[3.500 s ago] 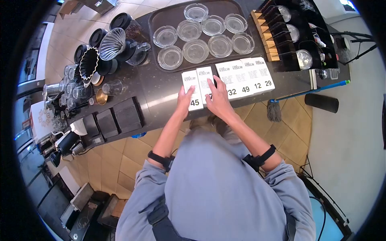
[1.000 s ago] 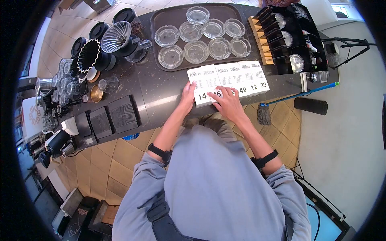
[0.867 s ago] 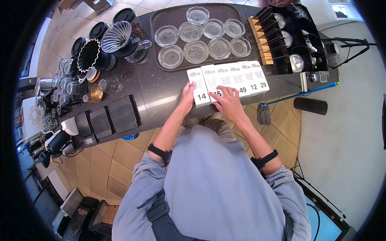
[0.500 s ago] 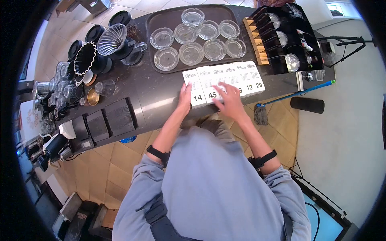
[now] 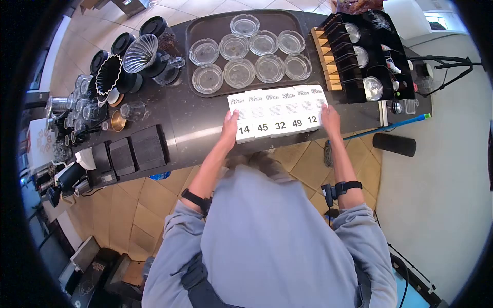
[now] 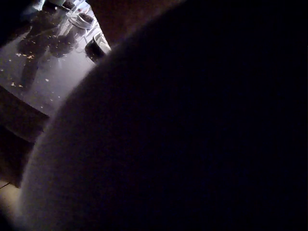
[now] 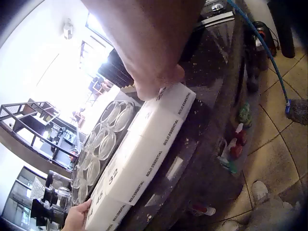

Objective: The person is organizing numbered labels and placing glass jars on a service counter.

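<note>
Several slim white boxes (image 5: 272,110) stand side by side in a tight row along the counter's front edge, printed 14, 45, 32, 49 and 12. At the left end my left hand (image 5: 229,126) holds the box marked 14, its thumb on the top face. My right hand (image 5: 331,121) grips the opposite end, covering the last box's number. In the right wrist view the boxes' front sides (image 7: 151,163) read SOLO ESSENTIAL, with the right hand (image 7: 153,83) over the near end. Darkness fills most of the left wrist view, which hides the left hand's fingers.
Behind the row, a brown tray (image 5: 192,31) carries several round glass ashtrays (image 5: 239,73). A black organizer (image 5: 405,77) with a wooden strip stands at right. Coffee drippers (image 5: 141,54), glasses and black pads (image 5: 148,149) occupy the left. A mop (image 5: 385,127) leans at the right.
The right hand has left the tops of the middle boxes for the row's right end. The left hand stays at the left end. A gap seen earlier between boxes has closed.
</note>
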A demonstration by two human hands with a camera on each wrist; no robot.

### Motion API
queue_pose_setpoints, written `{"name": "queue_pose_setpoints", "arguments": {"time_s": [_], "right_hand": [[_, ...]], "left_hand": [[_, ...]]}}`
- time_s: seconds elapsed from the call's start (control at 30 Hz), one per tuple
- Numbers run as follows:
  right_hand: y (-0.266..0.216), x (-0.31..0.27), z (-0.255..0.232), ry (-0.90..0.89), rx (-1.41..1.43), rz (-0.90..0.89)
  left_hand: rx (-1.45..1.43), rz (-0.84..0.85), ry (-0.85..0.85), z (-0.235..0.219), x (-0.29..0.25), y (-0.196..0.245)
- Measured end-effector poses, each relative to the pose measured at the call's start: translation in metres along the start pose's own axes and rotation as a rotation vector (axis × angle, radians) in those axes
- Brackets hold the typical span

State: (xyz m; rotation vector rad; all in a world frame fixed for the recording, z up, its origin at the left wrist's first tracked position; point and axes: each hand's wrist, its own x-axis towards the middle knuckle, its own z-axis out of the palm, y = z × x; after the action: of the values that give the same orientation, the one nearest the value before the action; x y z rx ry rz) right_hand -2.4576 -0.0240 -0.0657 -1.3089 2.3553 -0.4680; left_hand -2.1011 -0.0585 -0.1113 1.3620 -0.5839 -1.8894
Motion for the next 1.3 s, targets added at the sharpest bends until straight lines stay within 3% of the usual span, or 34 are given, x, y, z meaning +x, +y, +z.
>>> {"name": "queue_pose_setpoints", "arguments": {"time_s": [0.53,0.63,0.7,0.8,0.9,1.13,1.23,1.3], "right_hand": [[0.033,0.011,0.002,-0.152,0.262,-0.068],[0.04,0.019,0.007,-0.244,0.478,-0.055],[0.038,0.019,-0.002,-0.377,0.687,0.116],[0.045,0.024,0.002,-0.456,0.888,0.15],[0.049,0.027,0.001,-0.531,0.986,0.206],[0.051,0.031,0.004,-0.581,0.994,0.206],[0.042,0.029,0.005,-0.518,0.977,0.162],[0.037,0.027,0.005,-0.457,0.801,0.076]], "left_hand": [[0.228,0.093,0.163,0.007,-0.001,-0.001],[0.231,0.09,0.168,0.007,-0.004,0.004],[0.246,0.083,0.177,0.006,-0.005,0.007],[0.241,0.062,0.164,0.004,-0.004,0.004],[0.289,0.105,0.174,0.002,-0.002,0.0],[0.277,0.106,0.191,0.021,-0.018,0.016],[0.29,0.107,0.192,0.021,-0.015,0.015],[0.312,0.112,0.203,0.019,-0.014,0.014]]}}
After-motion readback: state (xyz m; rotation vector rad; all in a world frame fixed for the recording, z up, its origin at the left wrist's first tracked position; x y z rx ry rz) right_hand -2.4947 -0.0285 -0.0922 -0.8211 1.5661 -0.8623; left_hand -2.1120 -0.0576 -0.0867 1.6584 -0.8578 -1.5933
